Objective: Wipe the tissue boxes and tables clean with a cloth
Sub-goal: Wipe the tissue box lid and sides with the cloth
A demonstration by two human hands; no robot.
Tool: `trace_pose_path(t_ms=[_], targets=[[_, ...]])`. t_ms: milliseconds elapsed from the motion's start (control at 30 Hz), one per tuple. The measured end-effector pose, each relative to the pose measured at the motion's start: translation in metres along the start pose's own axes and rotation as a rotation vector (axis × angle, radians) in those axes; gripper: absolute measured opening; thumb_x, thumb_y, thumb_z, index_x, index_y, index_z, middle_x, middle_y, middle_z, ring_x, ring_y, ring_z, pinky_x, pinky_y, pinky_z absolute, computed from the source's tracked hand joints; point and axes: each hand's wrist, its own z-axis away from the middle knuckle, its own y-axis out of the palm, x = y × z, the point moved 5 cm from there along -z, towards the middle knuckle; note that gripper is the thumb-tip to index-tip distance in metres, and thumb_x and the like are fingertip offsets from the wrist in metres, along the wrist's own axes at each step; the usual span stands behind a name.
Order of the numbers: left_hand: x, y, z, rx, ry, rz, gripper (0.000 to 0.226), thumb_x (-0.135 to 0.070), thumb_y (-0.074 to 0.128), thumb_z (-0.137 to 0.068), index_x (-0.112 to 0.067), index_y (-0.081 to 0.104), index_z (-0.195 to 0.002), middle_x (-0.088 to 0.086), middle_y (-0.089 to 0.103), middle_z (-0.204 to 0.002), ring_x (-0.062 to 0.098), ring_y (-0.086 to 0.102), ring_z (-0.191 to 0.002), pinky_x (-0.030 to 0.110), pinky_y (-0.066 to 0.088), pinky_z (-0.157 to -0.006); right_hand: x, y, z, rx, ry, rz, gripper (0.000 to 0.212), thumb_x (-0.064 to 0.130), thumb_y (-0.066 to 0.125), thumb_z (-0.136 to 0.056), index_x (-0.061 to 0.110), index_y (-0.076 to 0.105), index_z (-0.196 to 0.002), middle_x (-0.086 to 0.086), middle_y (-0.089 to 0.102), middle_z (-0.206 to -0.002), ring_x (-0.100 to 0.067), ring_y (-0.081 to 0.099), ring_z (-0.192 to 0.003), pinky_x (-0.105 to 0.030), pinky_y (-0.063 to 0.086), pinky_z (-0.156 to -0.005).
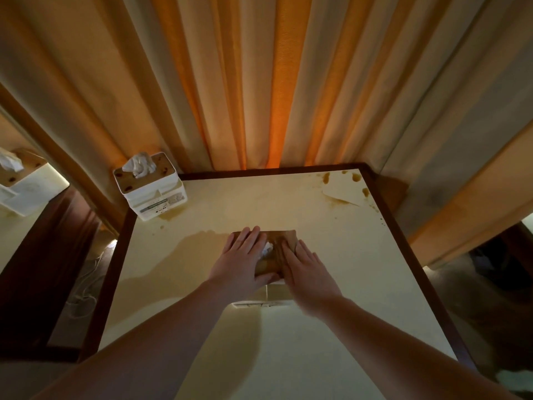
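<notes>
A white tissue box with a wooden lid (277,241) stands in the middle of the cream table (317,342). My left hand (242,261) lies flat on the lid's left half, fingers straight. My right hand (305,272) lies flat on its right half. A tuft of tissue (267,249) shows between them. A second white tissue box (150,189) with brown spots on its lid stands at the table's far left corner. No cloth is in view.
Brown stains (346,194) mark the table's far right corner, and a pale wet patch (173,255) spreads left of the middle box. Curtains (259,82) hang behind the table. A mirror (26,180) at the left reflects the corner box.
</notes>
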Motion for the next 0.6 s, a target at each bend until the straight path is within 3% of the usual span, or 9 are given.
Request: trace_pose_path(t_ms=[167, 333, 433, 500, 600], targets=[[0.0, 0.0, 0.0, 0.005, -0.008, 0.007, 0.111, -0.091, 0.008, -0.079, -0.022, 0.001, -0.165, -0.002, -0.009, -0.173, 0.02, -0.012, -0.158, 0.047, -0.003, -0.128, -0.003, 0.006, 0.007, -0.017, -0.044, -0.029, 0.059, 0.041, 0.022, -0.115, 0.03, 0.002, -0.169, 0.005, -0.004, -0.177, -0.021, -0.002, -0.163, -0.043, 0.012, -0.132], [0.001, -0.001, -0.001, 0.016, -0.014, 0.013, 0.105, -0.088, 0.022, -0.087, -0.024, -0.001, -0.165, -0.003, -0.011, -0.172, 0.02, -0.014, -0.158, 0.046, -0.004, -0.128, -0.011, -0.006, -0.031, -0.047, -0.005, -0.004, 0.063, 0.044, 0.021, -0.112, 0.023, 0.005, -0.169, -0.005, 0.009, -0.176, -0.027, 0.012, -0.162, -0.049, 0.024, -0.129], [0.0, 0.0, -0.001, 0.007, -0.016, 0.026, 0.108, -0.09, 0.015, -0.082, -0.023, 0.002, -0.165, -0.003, -0.008, -0.173, 0.02, -0.011, -0.158, 0.046, -0.003, -0.128, -0.004, 0.007, 0.002, -0.086, -0.06, -0.054, 0.061, 0.037, 0.025, -0.113, 0.02, 0.009, -0.169, -0.002, 0.008, -0.176, -0.021, 0.015, -0.161, -0.041, 0.027, -0.128], [0.0, 0.0, -0.002, 0.0, -0.019, 0.021, 0.112, -0.092, 0.009, -0.078, -0.023, 0.004, -0.165, -0.003, -0.006, -0.173, 0.02, -0.01, -0.158, 0.047, -0.002, -0.129, 0.0, 0.015, 0.02, -0.096, -0.083, -0.066, 0.062, 0.041, 0.018, -0.111, 0.02, 0.01, -0.169, 0.0, 0.007, -0.176, -0.017, 0.015, -0.16, -0.036, 0.026, -0.128], [0.001, 0.002, -0.003, -0.005, -0.024, 0.008, 0.106, -0.09, 0.018, -0.085, -0.022, 0.005, -0.165, -0.002, -0.004, -0.173, 0.021, -0.009, -0.158, 0.048, 0.0, -0.129, -0.002, 0.009, 0.004, -0.108, -0.077, -0.096, 0.06, 0.037, 0.026, -0.113, 0.018, 0.014, -0.169, -0.003, 0.013, -0.175, -0.02, 0.022, -0.159, -0.037, 0.028, -0.127]])
